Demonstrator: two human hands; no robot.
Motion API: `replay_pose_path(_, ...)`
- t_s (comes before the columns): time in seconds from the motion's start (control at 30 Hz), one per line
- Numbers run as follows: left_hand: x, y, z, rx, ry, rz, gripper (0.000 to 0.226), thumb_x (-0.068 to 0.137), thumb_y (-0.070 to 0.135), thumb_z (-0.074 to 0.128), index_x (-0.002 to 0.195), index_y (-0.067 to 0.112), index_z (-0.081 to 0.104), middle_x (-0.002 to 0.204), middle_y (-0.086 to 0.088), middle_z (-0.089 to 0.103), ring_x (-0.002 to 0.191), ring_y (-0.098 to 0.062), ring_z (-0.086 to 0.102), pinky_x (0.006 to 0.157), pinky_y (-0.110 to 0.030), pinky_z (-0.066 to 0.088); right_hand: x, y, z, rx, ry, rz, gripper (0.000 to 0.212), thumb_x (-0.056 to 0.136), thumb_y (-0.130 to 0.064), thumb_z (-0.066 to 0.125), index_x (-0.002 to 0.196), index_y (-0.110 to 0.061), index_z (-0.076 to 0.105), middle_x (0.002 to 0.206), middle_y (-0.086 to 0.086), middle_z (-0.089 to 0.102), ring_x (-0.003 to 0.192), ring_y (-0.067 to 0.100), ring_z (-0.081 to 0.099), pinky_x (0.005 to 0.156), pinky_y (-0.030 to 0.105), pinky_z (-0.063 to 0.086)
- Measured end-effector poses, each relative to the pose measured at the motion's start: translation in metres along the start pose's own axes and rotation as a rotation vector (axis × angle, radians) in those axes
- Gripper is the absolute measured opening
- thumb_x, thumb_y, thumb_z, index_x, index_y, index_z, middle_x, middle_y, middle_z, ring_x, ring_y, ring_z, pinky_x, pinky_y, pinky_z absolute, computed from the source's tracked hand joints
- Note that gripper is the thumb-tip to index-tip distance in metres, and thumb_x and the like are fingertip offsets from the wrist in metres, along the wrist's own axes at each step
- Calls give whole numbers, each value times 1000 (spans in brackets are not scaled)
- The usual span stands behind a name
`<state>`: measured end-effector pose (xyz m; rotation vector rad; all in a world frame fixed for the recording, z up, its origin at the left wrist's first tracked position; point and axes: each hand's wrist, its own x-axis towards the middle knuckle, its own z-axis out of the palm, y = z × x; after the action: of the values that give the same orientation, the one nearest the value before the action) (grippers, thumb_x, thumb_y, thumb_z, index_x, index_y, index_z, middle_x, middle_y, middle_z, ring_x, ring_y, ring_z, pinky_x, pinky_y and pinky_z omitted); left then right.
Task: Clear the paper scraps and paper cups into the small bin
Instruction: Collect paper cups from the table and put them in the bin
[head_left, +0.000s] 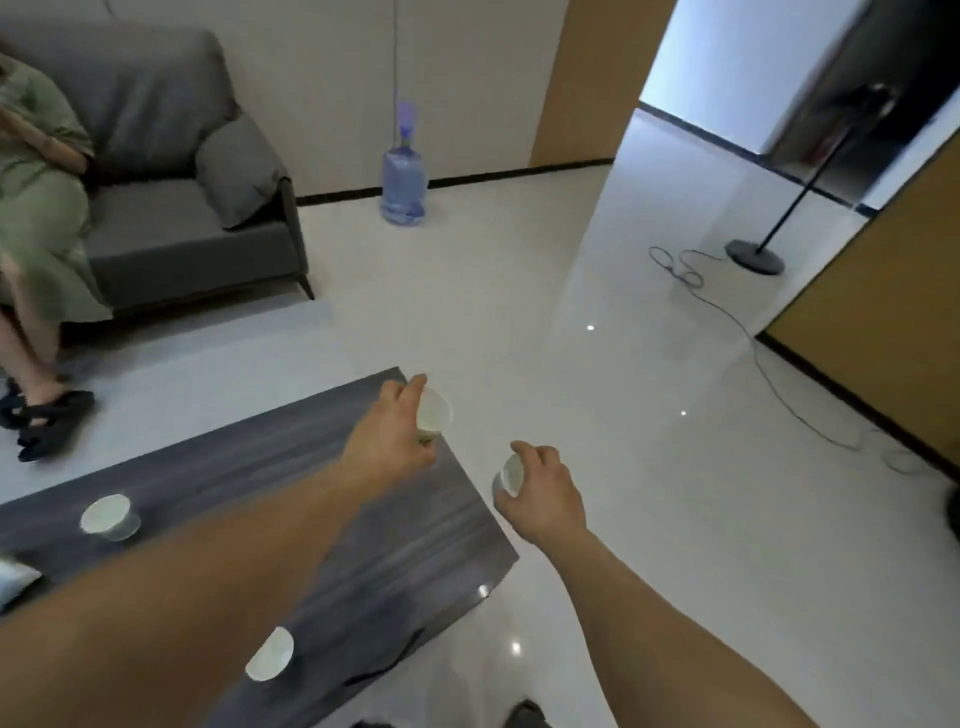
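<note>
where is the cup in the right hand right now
In the head view, the right hand grips that paper cup over the floor, just off the right edge of the grey table, right of the other cup in the left hand.

- Floor (493, 312): glossy pale tiles, small ceiling-light spots mirrored in them.
- Wall (322, 78): plain off-white with dark skirting; tan wood panel (587, 78) to its right.
- Grey sofa (171, 218) against the wall at left, with a grey cushion (239, 171) leaning on the armrest. A person in a green dress (36, 208) sits on it.
- Blue water jug (404, 187) on the floor by the wall.
- Open doorway (727, 67) upper right, bluish light beyond.
- Black pole stand (754, 255) with a round base near the doorway; grey cable (693, 282) trails over the tiles.
- Low table (249, 467), dark grey wood grain, in the foreground.
</note>
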<state>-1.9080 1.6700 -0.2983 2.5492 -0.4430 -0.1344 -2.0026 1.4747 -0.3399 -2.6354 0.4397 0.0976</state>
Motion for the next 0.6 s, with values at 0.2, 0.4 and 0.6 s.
replay_pose_path(0.2,-10,127,82,39,-121,253,90,78,36,66,150,22,15,132,-7,36,115,-28,46,86,-39,47,-84,135,-51,14,139,294,63,87,-45,57,144,-31,34,141,-1,35,120,22,45,91,36,48)
replay_pose_path(0.4,-61,281,177,17,-263,446,89,73,37,66,147,24,19,132,-3,36,113,-25,48,84,-35,47,-190,272,-107,27,268,516,66,85,-44,59,144,-33,33,141,-4,36,121,20,44,88,32,45)
replay_pose_path(0.6,-121,431,258,-1,-392,697,85,73,36,69,145,25,26,133,0,39,114,-22,48,86,-32,45,-297,389,-158,60,352,766,67,85,-41,59,146,-32,31,141,-3,35,122,21,43,91,34,46)
